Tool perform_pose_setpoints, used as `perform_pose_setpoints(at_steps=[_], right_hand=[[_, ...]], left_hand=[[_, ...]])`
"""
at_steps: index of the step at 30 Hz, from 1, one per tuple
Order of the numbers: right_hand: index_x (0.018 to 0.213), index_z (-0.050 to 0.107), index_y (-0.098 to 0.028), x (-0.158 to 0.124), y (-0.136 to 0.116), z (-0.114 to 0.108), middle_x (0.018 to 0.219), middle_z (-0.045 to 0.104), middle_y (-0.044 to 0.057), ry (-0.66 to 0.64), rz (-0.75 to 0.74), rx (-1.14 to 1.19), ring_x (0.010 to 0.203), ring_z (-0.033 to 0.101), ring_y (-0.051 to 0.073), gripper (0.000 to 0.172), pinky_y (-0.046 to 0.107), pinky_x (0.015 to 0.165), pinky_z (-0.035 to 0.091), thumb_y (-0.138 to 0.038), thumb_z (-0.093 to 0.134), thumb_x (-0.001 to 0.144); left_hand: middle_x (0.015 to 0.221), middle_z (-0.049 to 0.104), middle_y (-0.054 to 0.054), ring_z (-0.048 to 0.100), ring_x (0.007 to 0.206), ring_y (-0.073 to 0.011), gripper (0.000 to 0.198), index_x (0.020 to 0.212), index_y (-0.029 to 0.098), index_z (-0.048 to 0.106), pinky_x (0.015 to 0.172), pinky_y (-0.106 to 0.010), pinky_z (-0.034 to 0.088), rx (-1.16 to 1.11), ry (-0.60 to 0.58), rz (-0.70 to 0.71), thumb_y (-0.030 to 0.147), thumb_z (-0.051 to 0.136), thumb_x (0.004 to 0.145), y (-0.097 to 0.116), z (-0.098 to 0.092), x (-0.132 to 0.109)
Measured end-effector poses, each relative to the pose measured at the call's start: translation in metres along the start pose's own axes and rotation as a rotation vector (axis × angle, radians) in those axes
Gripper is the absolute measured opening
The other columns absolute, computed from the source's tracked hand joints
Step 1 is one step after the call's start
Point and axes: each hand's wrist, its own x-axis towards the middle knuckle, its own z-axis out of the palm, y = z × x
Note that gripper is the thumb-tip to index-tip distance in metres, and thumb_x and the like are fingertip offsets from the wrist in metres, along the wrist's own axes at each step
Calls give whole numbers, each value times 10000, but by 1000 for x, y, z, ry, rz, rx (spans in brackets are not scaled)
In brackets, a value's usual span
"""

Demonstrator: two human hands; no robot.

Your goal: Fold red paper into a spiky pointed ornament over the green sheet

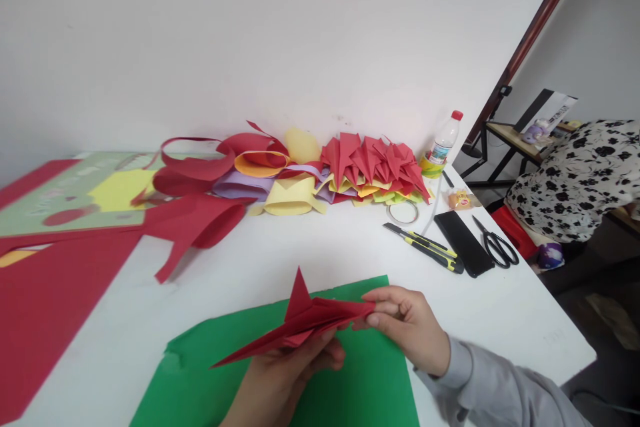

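A red folded paper figure (pixel 305 320), with a pointed wing standing up and a long tip toward the left, is held above a green sheet (pixel 370 373). From below, my left hand (pixel 285 373) supports its middle, the fingers closed around its underside. My right hand (pixel 410 323) pinches its right end between thumb and fingers. Part of the left hand's grip is hidden by the paper.
Behind stand several red folded paper figures (pixel 373 160) and curled paper pieces (pixel 200 173). Red sheets (pixel 65 307) lie left. To the right are a utility knife (pixel 425 247), a black phone-like slab (pixel 464 243), scissors (pixel 497 247), a tape roll (pixel 403 220) and a bottle (pixel 447 137).
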Motion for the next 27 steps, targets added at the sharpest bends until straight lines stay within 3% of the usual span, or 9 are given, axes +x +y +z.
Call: perform_pose_setpoints(at_steps=[27], right_hand=[[989,641,-189,0,0,1,759,757,37,5,-22,-17,768,742,206,359,376,830,560,-423,772,750]], left_hand=[[540,703,6,597,539,-165,256,651,232,754,536,-234,530,-21,-11,-9,456,851,571,3,1,0]])
